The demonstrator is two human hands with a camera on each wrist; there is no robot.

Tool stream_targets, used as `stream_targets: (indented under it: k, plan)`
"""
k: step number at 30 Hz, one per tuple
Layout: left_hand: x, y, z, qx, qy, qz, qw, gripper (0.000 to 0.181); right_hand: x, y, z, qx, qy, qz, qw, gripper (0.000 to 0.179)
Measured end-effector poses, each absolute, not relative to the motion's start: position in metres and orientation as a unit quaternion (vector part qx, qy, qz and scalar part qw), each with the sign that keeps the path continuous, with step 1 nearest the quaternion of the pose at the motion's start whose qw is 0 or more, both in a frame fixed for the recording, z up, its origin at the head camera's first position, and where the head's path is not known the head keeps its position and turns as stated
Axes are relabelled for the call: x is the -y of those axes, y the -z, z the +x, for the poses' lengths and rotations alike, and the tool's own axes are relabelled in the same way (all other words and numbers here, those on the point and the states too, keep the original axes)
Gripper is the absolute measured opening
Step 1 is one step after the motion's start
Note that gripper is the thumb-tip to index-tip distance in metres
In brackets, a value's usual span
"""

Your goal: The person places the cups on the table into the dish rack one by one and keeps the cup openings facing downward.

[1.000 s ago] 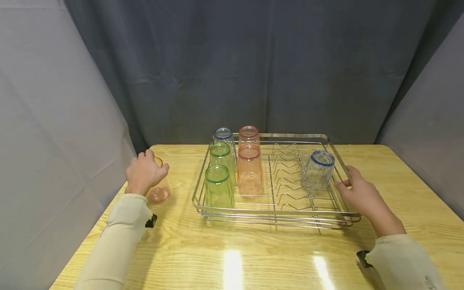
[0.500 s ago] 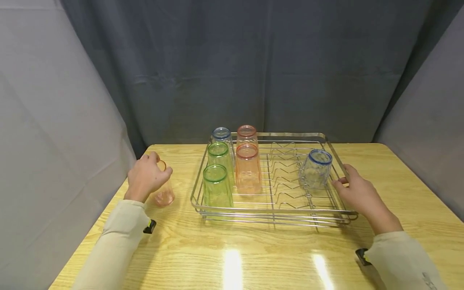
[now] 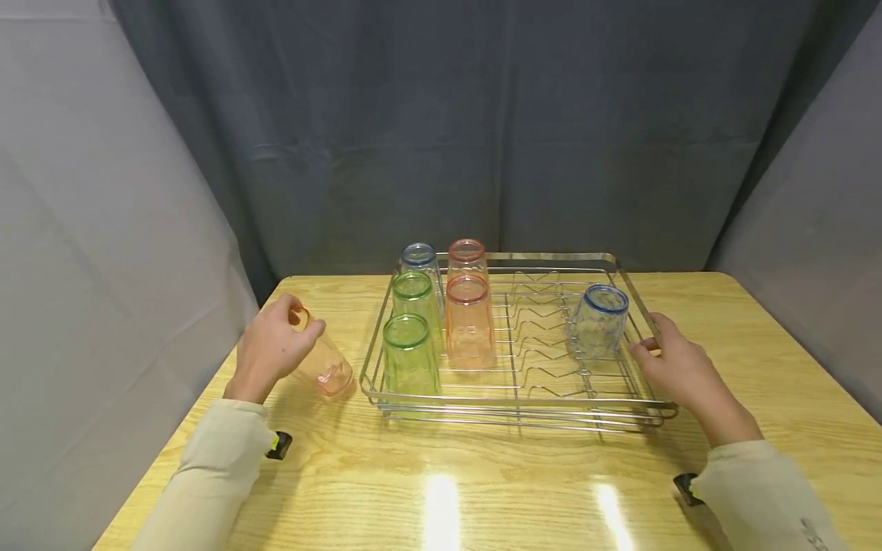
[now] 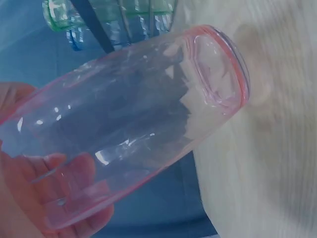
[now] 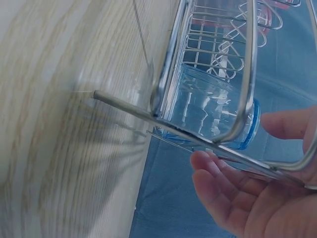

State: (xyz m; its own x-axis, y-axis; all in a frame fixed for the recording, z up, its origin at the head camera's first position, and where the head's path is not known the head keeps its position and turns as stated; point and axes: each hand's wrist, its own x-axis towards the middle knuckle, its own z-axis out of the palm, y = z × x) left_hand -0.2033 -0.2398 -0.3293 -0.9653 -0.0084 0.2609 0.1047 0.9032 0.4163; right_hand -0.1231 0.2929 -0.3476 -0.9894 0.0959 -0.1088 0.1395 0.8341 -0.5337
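Observation:
In the head view, my left hand (image 3: 271, 346) grips a clear pink-orange drinking glass (image 3: 324, 366) near its upper end, left of the wire dish rack (image 3: 475, 402). The glass leans, its thick base (image 4: 218, 69) pointing down and to the right; the left wrist view shows that base close to the tabletop. Around the right rail of the rack, my right hand (image 3: 689, 373) has its thumb on the inner side and its fingers on the outer side. Closest to that hand inside the rack is a short blue glass (image 3: 598, 325), upside down and slightly tilted.
Upside down at the rack's left stand two green glasses (image 3: 411, 360), two pink-orange ones (image 3: 470, 329) and a blue-rimmed one (image 3: 418, 256). Zigzag wire dividers (image 3: 540, 337) run through the rack's middle. Dark curtain (image 3: 386, 153) hangs behind the wooden table (image 3: 386, 490).
The pink-orange glass has gone from nearly upright to tilted, its base swinging right toward the rack. My left wrist has dropped slightly. My right hand stays at the rack's rail.

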Motion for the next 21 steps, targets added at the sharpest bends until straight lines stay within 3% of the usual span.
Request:
stream_targets:
  k: [13,21]
  plan:
    - [0.219,0.291,-0.163,0.941,0.296,-0.041,0.158,0.042,-0.294,0.346,-0.121,-0.954,0.289,0.060,0.045,0.085]
    - [0.214,0.289,-0.155,0.937,0.300,-0.051,0.171,0.040,-0.294,0.347,-0.121,-0.955,0.288,0.053,0.040,0.085]
